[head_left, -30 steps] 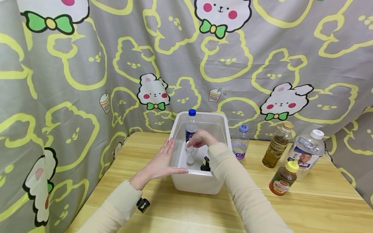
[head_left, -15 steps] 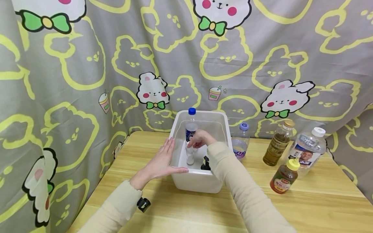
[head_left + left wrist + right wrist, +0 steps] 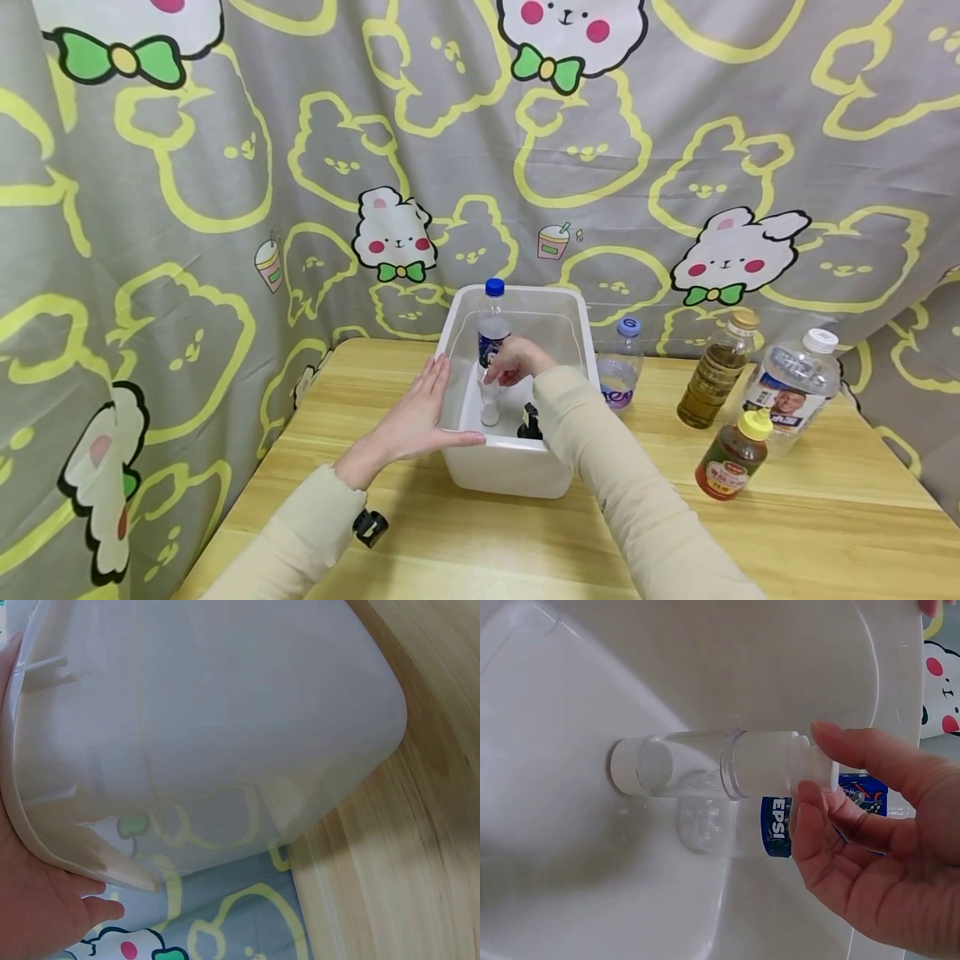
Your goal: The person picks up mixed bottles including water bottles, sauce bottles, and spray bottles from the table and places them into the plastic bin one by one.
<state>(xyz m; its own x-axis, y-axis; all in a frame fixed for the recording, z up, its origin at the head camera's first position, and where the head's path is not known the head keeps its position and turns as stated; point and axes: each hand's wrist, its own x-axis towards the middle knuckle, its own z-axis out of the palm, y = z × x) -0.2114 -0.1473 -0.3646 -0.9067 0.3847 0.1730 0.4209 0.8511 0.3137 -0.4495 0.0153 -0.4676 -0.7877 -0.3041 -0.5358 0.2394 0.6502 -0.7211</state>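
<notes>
A white plastic bin (image 3: 510, 471) stands on the wooden table. My left hand (image 3: 411, 421) rests along its near left corner, thumb and fingers straight and spread over the rim. Inside the bin, my right hand (image 3: 885, 855) pinches the white top of a small clear bottle (image 3: 697, 761) between thumb and fingers. That bottle stands upright with its white base at the bin floor, near the left wall. Behind it is a Pepsi bottle (image 3: 493, 329) with a blue cap, partly hidden by my right hand in the head view.
Right of the bin stands a clear bottle with a lilac cap (image 3: 628, 327). Farther right are an oil bottle (image 3: 711, 379), a large clear bottle with a white cap (image 3: 821, 342) and a yellow-capped sauce bottle (image 3: 727, 467). A patterned curtain (image 3: 465, 125) hangs behind the table (image 3: 375, 358).
The head view has shifted very slightly. Both hands keep nearly the same places, the right one still pinching the small bottle's top.
</notes>
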